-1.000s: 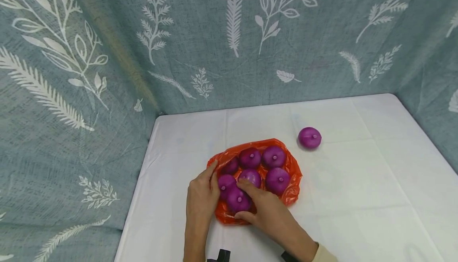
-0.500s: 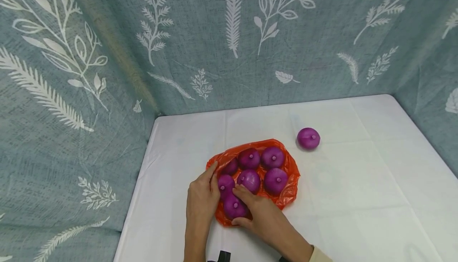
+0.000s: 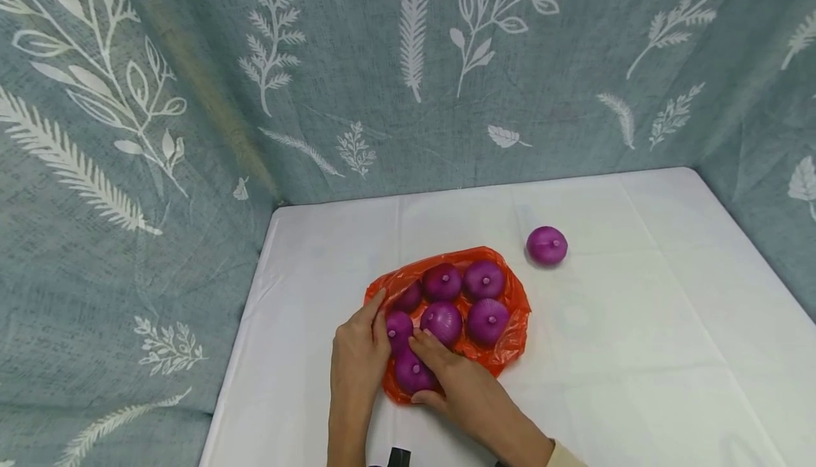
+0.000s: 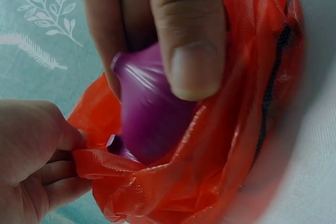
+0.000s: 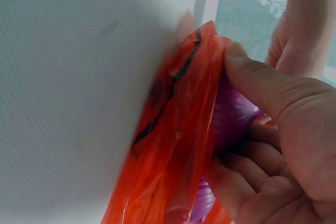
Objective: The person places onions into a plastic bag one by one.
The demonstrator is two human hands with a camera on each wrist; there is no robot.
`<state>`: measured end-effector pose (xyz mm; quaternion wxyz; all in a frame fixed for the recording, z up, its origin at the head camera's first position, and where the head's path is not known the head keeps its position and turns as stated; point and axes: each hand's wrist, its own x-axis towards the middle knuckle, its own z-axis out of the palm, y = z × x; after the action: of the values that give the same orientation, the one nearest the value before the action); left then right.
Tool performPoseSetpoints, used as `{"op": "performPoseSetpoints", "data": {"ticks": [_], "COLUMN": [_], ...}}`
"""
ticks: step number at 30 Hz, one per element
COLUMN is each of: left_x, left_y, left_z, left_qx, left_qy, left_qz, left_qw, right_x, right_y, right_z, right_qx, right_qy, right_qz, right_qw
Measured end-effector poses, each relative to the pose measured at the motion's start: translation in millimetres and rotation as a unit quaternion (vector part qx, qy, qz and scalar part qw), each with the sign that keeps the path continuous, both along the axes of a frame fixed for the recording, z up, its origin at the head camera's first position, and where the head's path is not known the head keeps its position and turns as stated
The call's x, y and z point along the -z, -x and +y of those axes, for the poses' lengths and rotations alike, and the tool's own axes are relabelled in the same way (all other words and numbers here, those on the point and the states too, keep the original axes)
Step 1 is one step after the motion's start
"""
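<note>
My left hand (image 3: 358, 353) holds the left rim of an open red plastic bag (image 3: 518, 336), its fingers pinching the film in the left wrist view. Several shiny purple onions sit inside the bag, among them a middle one (image 3: 442, 322) and a back one (image 3: 443, 282). At the front left of the bag my right hand (image 3: 470, 395) grips one purple onion (image 3: 413, 372), with the thumb on the near side and the fingers across the far side. In the right wrist view that onion (image 5: 229, 116) is partly hidden behind the bag film and the hand.
One more purple onion (image 3: 547, 246) lies on the white tablecloth (image 3: 637, 325), behind and right of the bag. A grey-green curtain (image 3: 357, 84) with white leaf prints hangs behind the table and along both sides.
My right hand has moved a little left and nearer, bringing the gripped onion down toward the bag's front left. The left hand stays at the bag's rim.
</note>
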<state>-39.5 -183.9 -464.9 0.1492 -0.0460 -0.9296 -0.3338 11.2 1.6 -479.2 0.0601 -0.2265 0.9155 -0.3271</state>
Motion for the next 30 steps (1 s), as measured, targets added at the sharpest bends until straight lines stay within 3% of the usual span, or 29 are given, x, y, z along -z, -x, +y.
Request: {"op": "performPoseSetpoints", "data": {"ticks": [16, 30], "left_x": [0.3, 0.3], "left_y": [1.0, 1.5], "left_z": [-1, 0], "left_qx": [0.005, 0.001], "left_qy": [-0.001, 0.003], "left_qz": [0.015, 0.02], "left_qw": [0.9999, 0.9998], "right_x": [-5.1, -28.3], "right_y": [0.4, 14.1], "right_z": [4, 31], "right_qx": [-0.021, 0.07], "right_qy": [-0.022, 0.063], "right_qz": [0.02, 0.002], "right_qw": [0.999, 0.996]}}
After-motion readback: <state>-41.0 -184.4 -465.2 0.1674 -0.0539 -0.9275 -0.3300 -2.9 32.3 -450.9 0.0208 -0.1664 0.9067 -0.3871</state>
